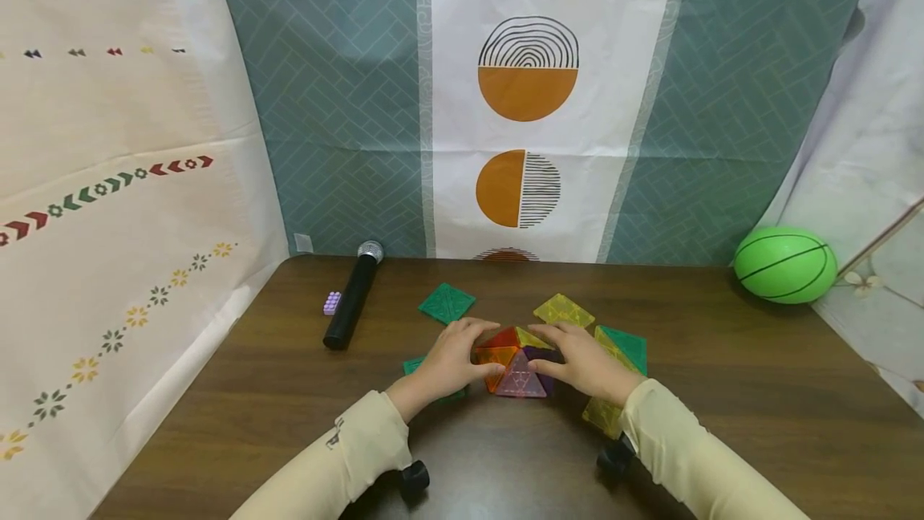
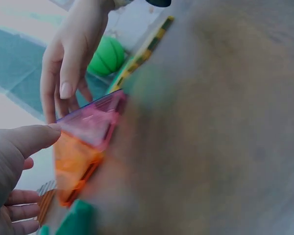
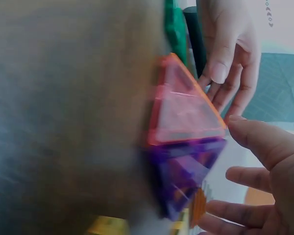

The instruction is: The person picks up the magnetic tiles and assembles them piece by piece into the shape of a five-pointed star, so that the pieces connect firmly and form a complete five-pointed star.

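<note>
A low pyramid of translucent triangular magnetic tiles (image 1: pixel 521 378) stands on the table, with red, yellow, orange, pink and dark purple sides. My left hand (image 1: pixel 449 361) is at its left side, thumb toward the front and fingers spread around the back. Mirroring it on the right, my right hand (image 1: pixel 590 363) has its thumb in front of the purple tile (image 3: pixel 183 171). In the left wrist view, the left thumb tip lies right at the top of the pink tile (image 2: pixel 95 122), above the orange tile (image 2: pixel 73 159). Neither hand's fingers close round a tile.
Green tiles (image 1: pixel 447 303) lie behind and under the left forearm. Yellow tiles (image 1: pixel 564 310) and another green tile (image 1: pixel 628 346) lie around the right hand. Farther left are a black microphone (image 1: pixel 351 303) and a small lilac block (image 1: pixel 332 302). A green ball (image 1: pixel 785 265) sits at the back right.
</note>
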`<state>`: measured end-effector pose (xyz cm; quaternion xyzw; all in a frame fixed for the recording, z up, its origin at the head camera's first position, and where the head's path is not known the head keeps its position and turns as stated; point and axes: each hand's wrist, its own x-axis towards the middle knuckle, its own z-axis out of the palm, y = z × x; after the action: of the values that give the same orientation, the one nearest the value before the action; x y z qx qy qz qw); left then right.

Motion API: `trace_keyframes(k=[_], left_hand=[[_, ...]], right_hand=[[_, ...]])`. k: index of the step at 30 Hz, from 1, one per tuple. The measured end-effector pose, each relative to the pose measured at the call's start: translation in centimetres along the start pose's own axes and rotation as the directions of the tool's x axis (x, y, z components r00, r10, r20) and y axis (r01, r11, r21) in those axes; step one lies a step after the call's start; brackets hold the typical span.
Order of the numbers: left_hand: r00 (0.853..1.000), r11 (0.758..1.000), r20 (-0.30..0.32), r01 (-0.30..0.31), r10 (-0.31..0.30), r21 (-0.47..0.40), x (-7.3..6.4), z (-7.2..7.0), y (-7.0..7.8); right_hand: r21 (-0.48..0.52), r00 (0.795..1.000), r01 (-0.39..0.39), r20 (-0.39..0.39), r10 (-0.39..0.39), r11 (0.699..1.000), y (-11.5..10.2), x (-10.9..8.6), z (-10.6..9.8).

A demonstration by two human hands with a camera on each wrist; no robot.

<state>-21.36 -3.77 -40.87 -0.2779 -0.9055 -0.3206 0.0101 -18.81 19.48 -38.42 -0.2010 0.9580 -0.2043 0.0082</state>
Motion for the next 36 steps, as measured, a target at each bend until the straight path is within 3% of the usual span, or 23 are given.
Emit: trace_keyframes(k=[10, 18, 25, 36], left_hand=[[0.997, 0.991, -0.075, 0.002, 0.008, 0.137, 1.3, -3.0, -1.5], [0.989, 0.975, -0.148, 0.034, -0.001, 0.221, 2.2, -4.4, -3.3], [0.989, 0.97, -0.136, 0.091, -0.061, 0.227, 2.9, -4.7, -4.7], [0.982, 0.946, -0.094, 0.184, -0.164, 0.267, 4.1, -4.0, -6.3]], right_hand=[[-0.008, 1.0, 0.021, 0.014, -0.021, 1.0, -0.9, 1.8, -2.6], [0.048, 0.998, 0.041, 0.041, -0.043, 0.998, -2.1, 4.4, -4.0], [0.07, 0.994, 0.068, 0.08, -0.074, 0.995, -2.9, 7.3, -4.2], [0.101, 0.991, 0.046, 0.124, -0.058, 0.994, -3.2, 11.5, -1.8]])
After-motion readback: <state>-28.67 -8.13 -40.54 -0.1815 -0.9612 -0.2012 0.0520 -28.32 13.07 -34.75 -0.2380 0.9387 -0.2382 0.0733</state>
